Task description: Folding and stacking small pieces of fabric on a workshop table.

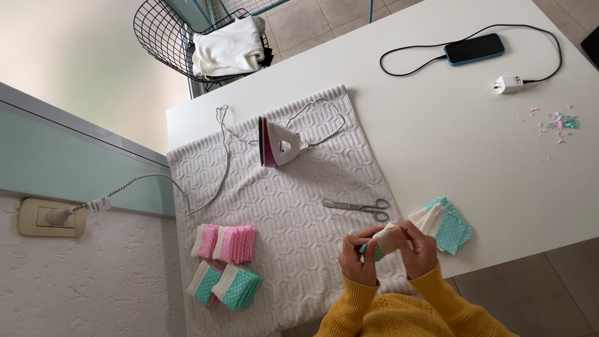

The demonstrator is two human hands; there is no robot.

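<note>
Head view, largest first: my white table (437, 143) fills the frame, with the knitted grey mat (281, 206) across its middle and the small iron (279, 143) standing upright near the mat's top. Folded pink stacks (226, 243) and teal stacks (228, 287) sit lower left, scissors (359, 206) just above my hands. My left hand (357, 257) and right hand (417, 249) both pinch one small cream-and-teal fabric piece (388, 239) at lower centre. I'd judge matching the edges squarely before creasing matters most.
</note>
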